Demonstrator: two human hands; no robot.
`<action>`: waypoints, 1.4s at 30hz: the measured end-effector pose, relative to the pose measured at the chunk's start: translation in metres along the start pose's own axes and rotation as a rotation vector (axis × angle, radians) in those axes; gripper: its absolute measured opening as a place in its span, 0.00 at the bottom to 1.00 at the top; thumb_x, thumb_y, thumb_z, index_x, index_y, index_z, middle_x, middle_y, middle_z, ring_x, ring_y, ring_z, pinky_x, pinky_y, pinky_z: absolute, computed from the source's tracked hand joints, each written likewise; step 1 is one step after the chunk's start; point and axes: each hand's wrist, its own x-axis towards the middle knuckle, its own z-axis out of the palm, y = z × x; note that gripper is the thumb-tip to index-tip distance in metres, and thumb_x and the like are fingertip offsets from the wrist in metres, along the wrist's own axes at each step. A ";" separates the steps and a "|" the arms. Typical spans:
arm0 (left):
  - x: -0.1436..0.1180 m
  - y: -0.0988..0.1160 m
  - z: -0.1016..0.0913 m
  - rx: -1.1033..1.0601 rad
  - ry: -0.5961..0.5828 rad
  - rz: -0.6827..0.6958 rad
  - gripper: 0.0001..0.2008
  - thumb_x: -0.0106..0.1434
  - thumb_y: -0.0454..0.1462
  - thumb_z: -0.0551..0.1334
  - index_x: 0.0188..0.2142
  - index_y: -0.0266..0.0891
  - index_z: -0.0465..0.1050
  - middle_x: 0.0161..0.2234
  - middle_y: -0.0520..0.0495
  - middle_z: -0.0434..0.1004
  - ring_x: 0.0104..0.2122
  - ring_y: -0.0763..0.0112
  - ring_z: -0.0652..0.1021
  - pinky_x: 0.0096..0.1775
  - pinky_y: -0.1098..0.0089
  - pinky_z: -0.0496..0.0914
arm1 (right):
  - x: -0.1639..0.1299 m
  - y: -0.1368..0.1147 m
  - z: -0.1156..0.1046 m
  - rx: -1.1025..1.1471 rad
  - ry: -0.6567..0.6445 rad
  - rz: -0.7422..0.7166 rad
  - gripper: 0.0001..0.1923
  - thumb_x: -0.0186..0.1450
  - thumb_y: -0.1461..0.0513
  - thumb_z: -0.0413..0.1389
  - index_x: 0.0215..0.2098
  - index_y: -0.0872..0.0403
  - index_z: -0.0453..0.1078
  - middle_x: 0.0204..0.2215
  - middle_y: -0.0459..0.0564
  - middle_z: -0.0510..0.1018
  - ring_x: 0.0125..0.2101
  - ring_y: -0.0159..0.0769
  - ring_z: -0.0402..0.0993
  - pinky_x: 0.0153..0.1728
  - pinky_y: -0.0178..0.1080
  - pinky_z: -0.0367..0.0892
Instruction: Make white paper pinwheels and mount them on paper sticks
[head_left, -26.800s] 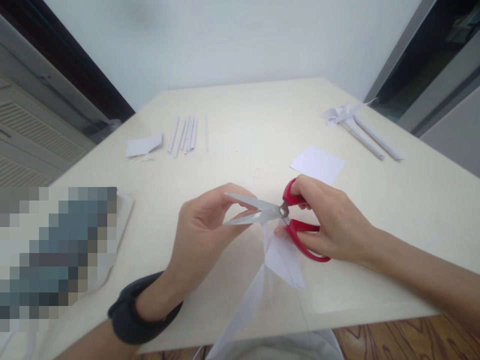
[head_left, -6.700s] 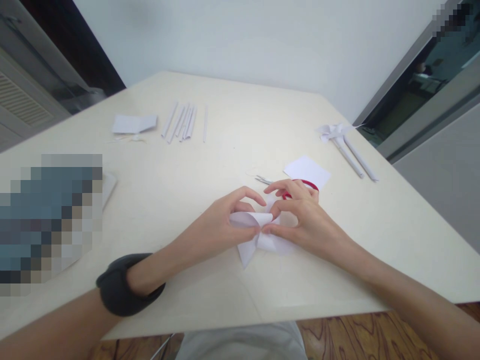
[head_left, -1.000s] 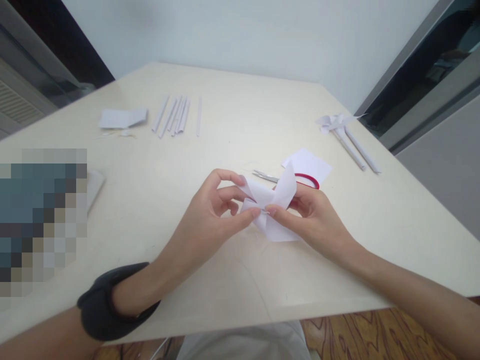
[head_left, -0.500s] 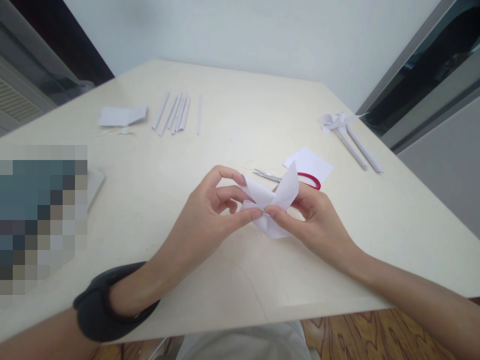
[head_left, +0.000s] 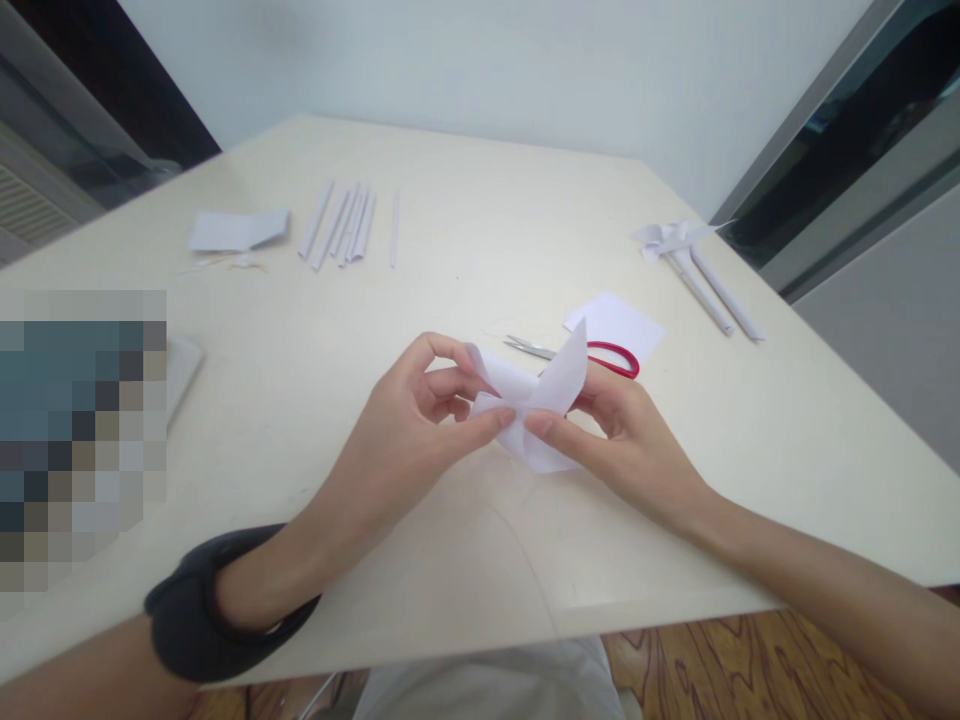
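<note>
White folded paper [head_left: 536, 405] pinched betw. my left hand [head_left: 409, 440] & right hand [head_left: 619, 445], thumbs meeting at centre, red scissors [head_left: 600, 356] just behind.

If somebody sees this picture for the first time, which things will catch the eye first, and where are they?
First comes the folded white paper piece, pinched between the left hand and the right hand above the near middle of the table. Just behind it lie the red-handled scissors, partly hidden, beside a flat white paper square. Farther off, a row of rolled paper sticks lies at far left, and a finished paper pinwheel at far right.
</note>
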 end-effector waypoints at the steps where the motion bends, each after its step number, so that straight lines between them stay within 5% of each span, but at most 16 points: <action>1: 0.000 0.000 0.000 0.002 -0.005 0.006 0.11 0.56 0.36 0.64 0.35 0.45 0.61 0.34 0.51 0.78 0.32 0.65 0.78 0.33 0.67 0.68 | 0.000 0.000 0.000 -0.006 0.000 0.000 0.10 0.62 0.56 0.56 0.36 0.54 0.69 0.32 0.47 0.73 0.34 0.35 0.70 0.35 0.37 0.66; 11: -0.001 0.000 0.003 -0.078 0.014 -0.003 0.13 0.55 0.34 0.65 0.34 0.44 0.61 0.32 0.52 0.76 0.33 0.65 0.77 0.35 0.66 0.69 | 0.001 0.005 0.002 0.065 0.014 0.016 0.04 0.62 0.62 0.54 0.36 0.54 0.68 0.33 0.47 0.73 0.36 0.36 0.71 0.36 0.38 0.68; 17: -0.002 -0.001 0.008 -0.275 -0.013 -0.145 0.11 0.56 0.36 0.65 0.35 0.42 0.62 0.38 0.47 0.78 0.38 0.62 0.77 0.40 0.64 0.68 | 0.000 0.008 0.003 0.125 0.049 0.035 0.04 0.61 0.62 0.55 0.35 0.53 0.68 0.34 0.47 0.73 0.37 0.37 0.71 0.38 0.40 0.68; 29: 0.001 -0.002 0.004 -0.234 -0.047 -0.174 0.13 0.56 0.38 0.65 0.38 0.43 0.61 0.38 0.47 0.79 0.37 0.63 0.77 0.39 0.65 0.66 | 0.002 0.011 0.007 0.209 0.009 0.077 0.05 0.61 0.63 0.55 0.37 0.55 0.67 0.34 0.48 0.73 0.37 0.37 0.71 0.36 0.39 0.67; 42: 0.005 0.000 0.004 -0.259 -0.056 -0.205 0.09 0.55 0.35 0.63 0.33 0.41 0.63 0.36 0.47 0.79 0.32 0.66 0.78 0.34 0.68 0.67 | 0.011 0.013 -0.001 0.001 -0.115 0.002 0.10 0.62 0.59 0.55 0.40 0.54 0.68 0.39 0.50 0.74 0.38 0.37 0.70 0.38 0.39 0.66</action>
